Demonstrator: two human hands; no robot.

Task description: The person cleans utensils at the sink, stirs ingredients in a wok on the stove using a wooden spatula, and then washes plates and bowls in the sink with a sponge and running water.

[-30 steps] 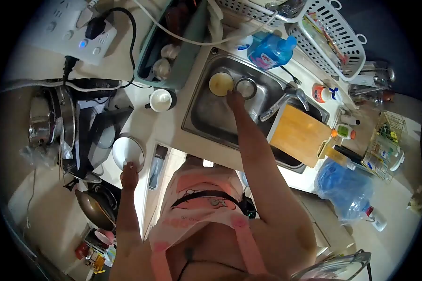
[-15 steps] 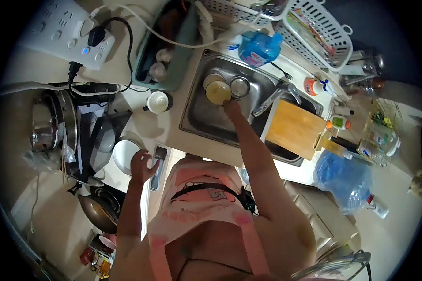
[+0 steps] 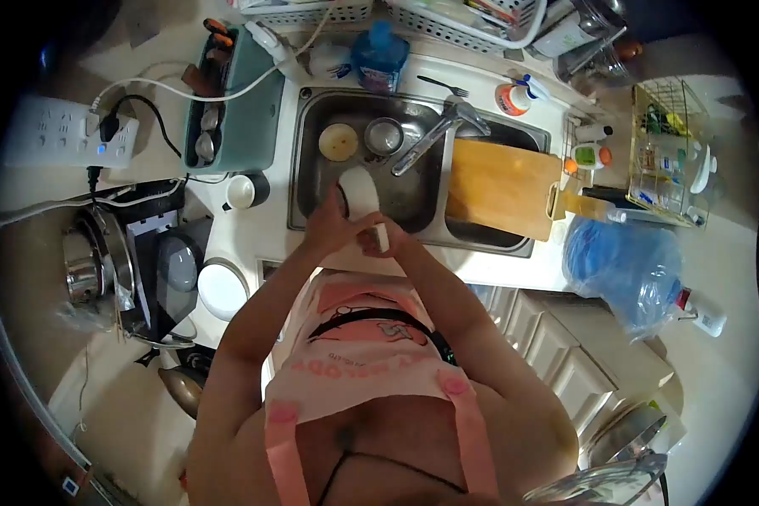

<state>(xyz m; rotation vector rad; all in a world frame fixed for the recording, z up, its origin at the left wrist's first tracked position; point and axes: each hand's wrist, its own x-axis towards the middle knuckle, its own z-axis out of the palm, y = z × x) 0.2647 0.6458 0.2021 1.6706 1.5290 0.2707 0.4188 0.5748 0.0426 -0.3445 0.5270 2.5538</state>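
Over the near edge of the sink [image 3: 298, 190], a whitish bowl [image 3: 361, 192] is held tilted, so only part of its side shows. My left hand [image 3: 331, 226] grips it from the left, fingers curled around it. Close beside, my right hand [image 3: 386, 239] is closed at the bowl's lower right; a small pale piece shows between its fingers, and whether that is part of the bowl I cannot tell. Farther back in the basin stand a yellowish bowl [image 3: 338, 142] and a round metal cup [image 3: 384, 136].
A faucet [image 3: 430, 143] reaches over the basin. To its right, a wooden cutting board [image 3: 502, 190] covers part of the second basin. A blue bottle [image 3: 379, 61] stands behind the sink; a mug [image 3: 241, 192] and white plate [image 3: 223, 289] are at left.
My right hand has come back toward me from the basin with one of the two bowls. My left hand has moved from beside the white plate to the bowl. The view has shifted.
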